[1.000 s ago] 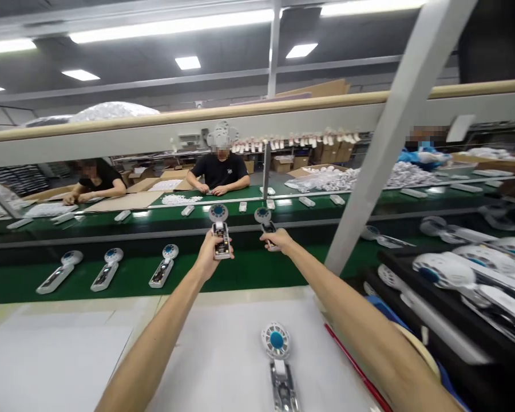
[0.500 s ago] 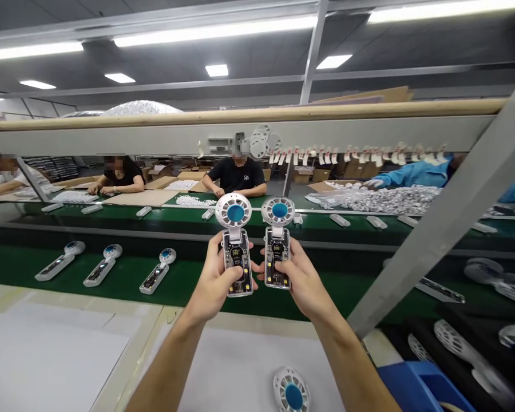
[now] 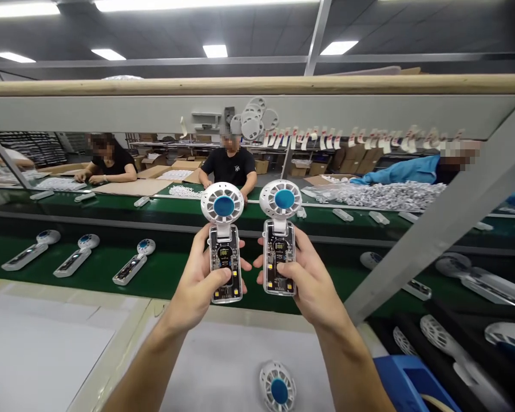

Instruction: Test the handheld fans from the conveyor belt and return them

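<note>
My left hand (image 3: 197,280) is closed round a handheld fan (image 3: 224,246), thumb pressed on the front of its handle. My right hand (image 3: 311,274) grips a second handheld fan (image 3: 280,243) in the same way. Both fans stand upright side by side, apart from each other. Each has a round white slotted head with a blue centre and a clear-fronted handle that shows a dark circuit board with a small display. A third fan head (image 3: 278,386) lies on the white work surface (image 3: 223,355) between my forearms; its lower part is outside the view.
Several fans (image 3: 133,263) lie on the green conveyor belt (image 3: 171,252) beyond the table. A slanted metal post (image 3: 429,212) crosses the right side, near a blue bin (image 3: 412,380) and fans in black trays. Co-workers (image 3: 229,166) sit across the belt.
Both hands have brought the fans slightly nearer, and the gap between the two fans has widened. The camera view has shifted, and the fans on the belt appear further left.
</note>
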`<state>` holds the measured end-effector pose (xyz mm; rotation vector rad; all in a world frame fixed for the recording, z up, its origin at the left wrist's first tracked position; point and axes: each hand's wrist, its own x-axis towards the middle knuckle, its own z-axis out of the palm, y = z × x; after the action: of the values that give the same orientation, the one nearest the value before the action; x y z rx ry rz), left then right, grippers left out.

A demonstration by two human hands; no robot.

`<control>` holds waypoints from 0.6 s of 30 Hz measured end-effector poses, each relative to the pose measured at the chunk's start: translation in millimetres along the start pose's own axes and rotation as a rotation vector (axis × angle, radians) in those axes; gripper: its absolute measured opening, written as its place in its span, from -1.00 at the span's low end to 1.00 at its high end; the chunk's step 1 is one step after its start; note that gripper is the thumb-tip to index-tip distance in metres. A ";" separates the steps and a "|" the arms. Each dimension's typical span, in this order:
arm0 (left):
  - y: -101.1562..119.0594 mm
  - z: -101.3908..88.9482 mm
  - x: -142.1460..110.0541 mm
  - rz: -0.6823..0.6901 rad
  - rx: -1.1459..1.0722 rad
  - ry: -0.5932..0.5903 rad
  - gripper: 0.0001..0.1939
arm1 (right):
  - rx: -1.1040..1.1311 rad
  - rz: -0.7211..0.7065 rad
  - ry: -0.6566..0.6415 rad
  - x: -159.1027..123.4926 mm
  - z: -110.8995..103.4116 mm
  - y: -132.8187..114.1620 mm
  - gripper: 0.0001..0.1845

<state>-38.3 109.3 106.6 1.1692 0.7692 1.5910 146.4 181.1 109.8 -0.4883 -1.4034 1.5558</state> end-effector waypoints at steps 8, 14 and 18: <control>-3.8 0.5 0.8 -0.032 -0.026 0.011 -0.26 | -0.056 -0.066 0.087 -3.2 9.8 1.5 -0.27; -6.2 -1.6 3.9 -0.030 -0.040 -0.009 -0.09 | -0.056 0.052 0.097 -0.1 3.1 1.4 -0.15; -9.1 -0.1 5.9 0.005 -0.076 0.030 -0.14 | -0.032 0.069 0.075 2.0 1.8 1.7 -0.16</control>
<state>-35.7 117.8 100.4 1.0957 0.7200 1.6308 143.4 181.9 109.2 -0.6138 -1.3681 1.5557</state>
